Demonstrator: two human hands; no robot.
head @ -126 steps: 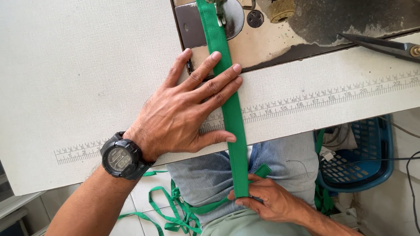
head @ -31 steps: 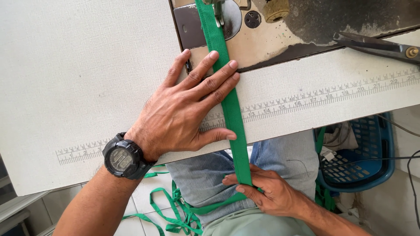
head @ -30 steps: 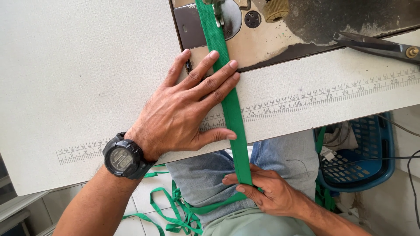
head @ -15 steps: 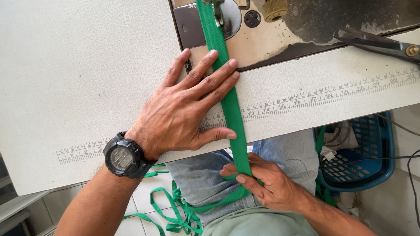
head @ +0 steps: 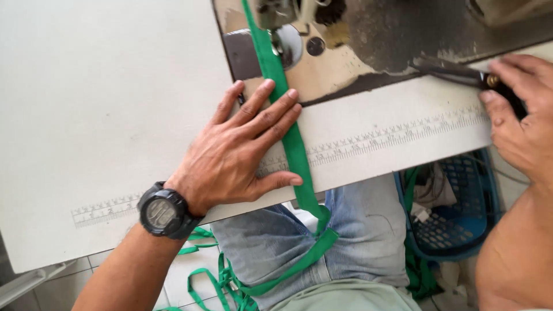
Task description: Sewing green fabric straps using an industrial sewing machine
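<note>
White bench point(head: 103, 86) fills the left, a ruler printed along its near edge. Flat on it, my left hand point(head: 239, 155) lies spread wide, fingers against the green strap point(head: 288, 124), which runs from the sewing machine point(head: 368, 40) over the near edge. At the right edge, my right hand point(head: 524, 115) grips dark scissors point(head: 461, 72).

Lots of bare table point(head: 98, 86) on the left; sewing machine point(head: 368, 34) blocks the top, strap point(head: 294, 144) crosses the middle
</note>
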